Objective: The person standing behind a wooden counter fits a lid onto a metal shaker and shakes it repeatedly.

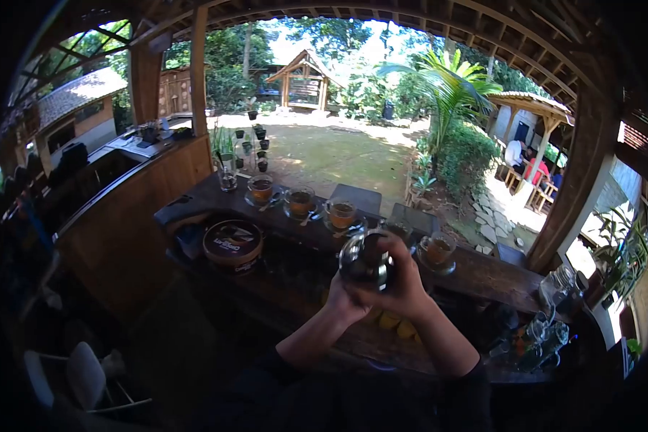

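Both my hands are wrapped round a shiny, rounded jar-like container (367, 261) with a dark top, held above the wooden counter. My left hand (348, 301) grips it low on the left side. My right hand (405, 279) closes over its right side, with fingers near the top. What the container holds cannot be made out. Beyond it, glass cups of amber drink stand in a row on saucers: a far-left cup (261, 189), a second cup (299, 201), a third cup (340, 214) and a right-hand cup (437, 250). Spoons lie on some saucers.
A round brown tub (232, 243) sits left on the dark counter (482, 270). Yellow pieces (396, 326) lie below my hands. Glass jars (556, 284) and bottles (543, 338) stand right. A white chair (86, 374) is lower left. Seated people (529, 165) are far off.
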The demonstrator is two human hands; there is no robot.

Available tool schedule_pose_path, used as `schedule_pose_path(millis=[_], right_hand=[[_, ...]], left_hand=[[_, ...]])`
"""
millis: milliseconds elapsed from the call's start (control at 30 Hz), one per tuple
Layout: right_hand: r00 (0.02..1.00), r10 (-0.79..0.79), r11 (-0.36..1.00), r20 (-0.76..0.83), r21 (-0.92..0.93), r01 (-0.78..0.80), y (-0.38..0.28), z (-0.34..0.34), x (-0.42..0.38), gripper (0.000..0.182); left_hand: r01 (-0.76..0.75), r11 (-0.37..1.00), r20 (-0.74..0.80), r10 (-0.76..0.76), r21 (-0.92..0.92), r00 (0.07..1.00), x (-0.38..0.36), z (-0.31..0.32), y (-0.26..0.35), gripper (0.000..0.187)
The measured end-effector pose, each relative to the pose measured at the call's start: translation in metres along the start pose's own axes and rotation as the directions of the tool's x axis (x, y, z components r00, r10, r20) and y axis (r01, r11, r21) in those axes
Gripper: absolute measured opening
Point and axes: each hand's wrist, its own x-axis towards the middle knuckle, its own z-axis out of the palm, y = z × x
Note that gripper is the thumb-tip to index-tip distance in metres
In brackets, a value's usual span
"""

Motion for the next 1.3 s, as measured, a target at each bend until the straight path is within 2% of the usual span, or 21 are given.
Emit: schedule_pose_path(millis=[67,133,200,300,333,367,400,467,567,667,700,800,867,967,1000,1067,1133,1200,1233,1267,1300], right_hand=[[0.764,-0.546,0.744,0.344,-0.219,0.631,-0.048,0.015,0.023,0.056],[0.489,-0.786,0.497,0.377,-0.084,0.864,-0.087,0.041,0.022,0.047],[0.543,-0.733,0.587,0.409,-0.022,0.809,-0.096,0.048,0.014,0.045],[0.519,-0.842,0.524,0.149,-0.001,0.852,-0.045,0.071,0.044,0.051],[0.861,-0.453,0.891,0.232,0.109,0.44,-0.044,0.062,0.044,0.063],[0.89,-0.424,0.895,0.168,-0.075,0.44,-0.012,0.072,0.048,0.063],[0.959,-0.236,0.931,-0.155,0.248,0.269,0.018,0.089,0.046,0.058],[0.957,-0.2,0.916,-0.211,0.307,0.26,0.021,0.091,0.049,0.055],[0.728,-0.682,0.732,0.077,0.062,0.679,-0.051,0.09,0.061,0.051],[0.483,-0.834,0.502,0.267,0.002,0.865,-0.071,0.109,0.032,0.046],[0.501,-0.838,0.518,0.215,0.03,0.855,-0.064,0.115,0.032,0.051],[0.778,-0.588,0.802,0.223,0.037,0.596,-0.001,0.123,0.045,0.068],[0.976,-0.151,0.916,-0.157,0.349,0.198,0.018,0.139,0.044,0.064],[0.861,-0.482,0.865,0.16,0.241,0.439,-0.043,0.107,0.055,0.056],[0.545,-0.838,0.546,0.019,0.049,0.837,-0.049,0.123,0.053,0.047],[0.463,-0.865,0.481,0.193,0.059,0.874,-0.072,0.121,0.031,0.04],[0.534,-0.844,0.536,0.056,0.138,0.833,-0.06,0.127,0.033,0.039],[0.699,-0.714,0.68,-0.047,0.192,0.708,-0.008,0.146,0.037,0.046],[0.872,-0.489,0.849,-0.032,0.212,0.484,-0.001,0.142,0.041,0.048],[0.974,-0.225,0.949,-0.011,0.225,0.222,0.002,0.137,0.041,0.05],[0.974,-0.225,0.95,-0.013,0.218,0.223,-0.001,0.136,0.037,0.05]], left_hand=[[0.081,0.99,0.254,-0.107,0.112,0.961,-0.021,0.031,0.03,0.04],[0.014,0.976,0.635,-0.151,0.216,0.757,-0.038,0.061,0.042,0.043],[-0.176,0.94,0.759,-0.116,0.292,0.64,-0.055,0.086,0.053,0.044],[-0.095,0.954,0.353,-0.012,0.285,0.935,-0.058,0.069,0.082,0.042],[-0.075,0.967,0.076,0.058,0.243,0.995,-0.057,0.054,0.088,0.041],[-0.202,0.942,0.02,0.204,0.269,0.979,-0.049,0.028,0.09,0.039],[-0.293,0.889,-0.047,0.329,0.353,0.943,-0.043,0.027,0.091,0.04],[-0.274,0.887,-0.001,0.296,0.373,0.955,-0.052,0.036,0.1,0.04],[-0.184,0.945,0.228,0.123,0.27,0.966,-0.083,0.079,0.1,0.04],[-0.276,0.908,0.716,-0.037,0.316,0.697,-0.084,0.069,0.112,0.047],[-0.26,0.918,0.673,-0.01,0.299,0.74,-0.086,0.061,0.114,0.048],[0.005,0.997,0.285,-0.028,0.082,0.958,-0.081,0.002,0.135,0.042],[-0.3,0.927,0.023,0.302,0.226,0.953,-0.085,0.021,0.123,0.045],[-0.271,0.953,0.156,0.249,0.139,0.956,-0.115,0.081,0.105,0.041],[-0.134,0.927,0.302,0.024,0.35,0.953,-0.109,0.076,0.129,0.043],[-0.355,0.838,0.61,0.033,0.415,0.792,-0.114,0.085,0.122,0.047],[-0.322,0.84,0.567,0.02,0.437,0.823,-0.11,0.074,0.13,0.047],[-0.169,0.962,0.013,0.17,0.214,0.985,-0.103,0.039,0.136,0.043],[0.045,0.991,0.238,-0.075,0.129,0.968,-0.092,0.0,0.144,0.041],[-0.353,0.896,0.177,0.315,0.268,0.933,-0.09,-0.007,0.13,0.043],[-0.39,0.853,0.108,0.377,0.346,0.92,-0.098,0.004,0.119,0.044]])
